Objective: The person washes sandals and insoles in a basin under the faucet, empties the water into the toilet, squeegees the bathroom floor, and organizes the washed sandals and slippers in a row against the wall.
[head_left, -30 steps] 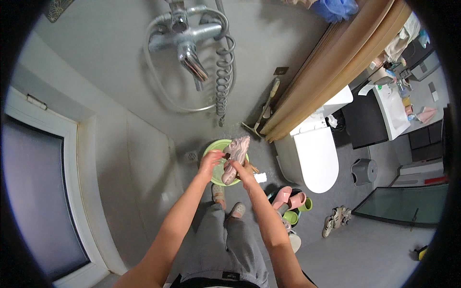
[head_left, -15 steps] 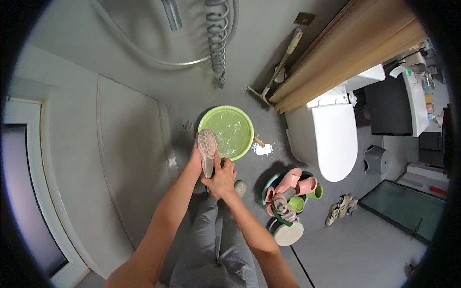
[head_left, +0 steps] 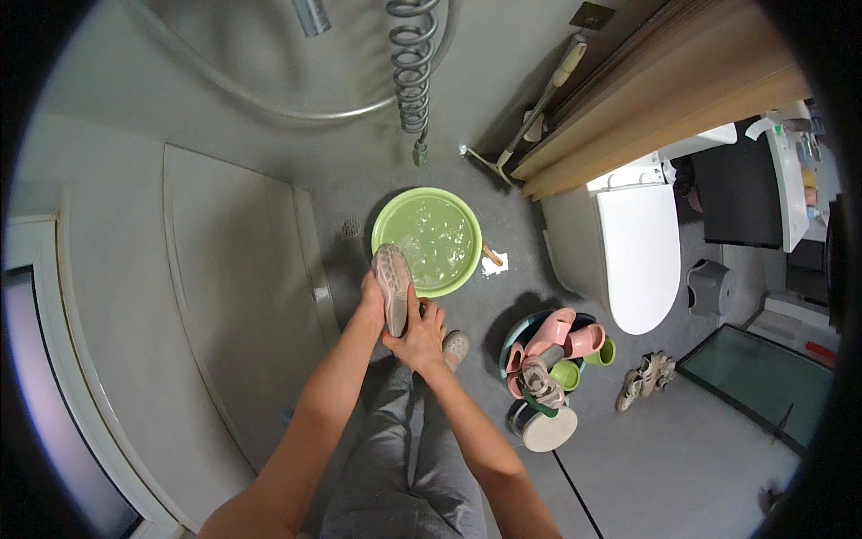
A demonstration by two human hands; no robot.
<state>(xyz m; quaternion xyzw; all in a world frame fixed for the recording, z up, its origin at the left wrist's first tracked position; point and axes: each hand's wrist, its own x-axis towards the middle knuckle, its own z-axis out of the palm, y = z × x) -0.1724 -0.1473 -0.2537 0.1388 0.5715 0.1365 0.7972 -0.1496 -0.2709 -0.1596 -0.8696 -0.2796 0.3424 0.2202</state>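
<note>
A pale shoe point(head_left: 392, 286), its patterned sole turned upward, is held between my two hands at the near edge of a green basin point(head_left: 479, 238). My left hand point(head_left: 370, 298) grips the shoe along its left side. Closed around the shoe's near end is my right hand point(head_left: 420, 338), its thumb and fingers on the right side. Water with bright reflections fills part of the basin. Just right of the basin, a wooden-handled tool point(head_left: 492, 256) lies by a white patch on the floor; its kind is unclear.
A tub point(head_left: 505, 352) heaped with pink slippers, shoes and green cups stands at the right beside a round white-topped stool point(head_left: 549, 429). Beyond are a white toilet point(head_left: 639, 260), a squeegee point(head_left: 530, 121) and a tan curtain point(head_left: 664, 99). A coiled hose point(head_left: 411, 67) hangs ahead.
The view has shifted slightly, so surroundings sit differently in the picture. Both hands keep hold of the shoe, whose sole has tilted a little.
</note>
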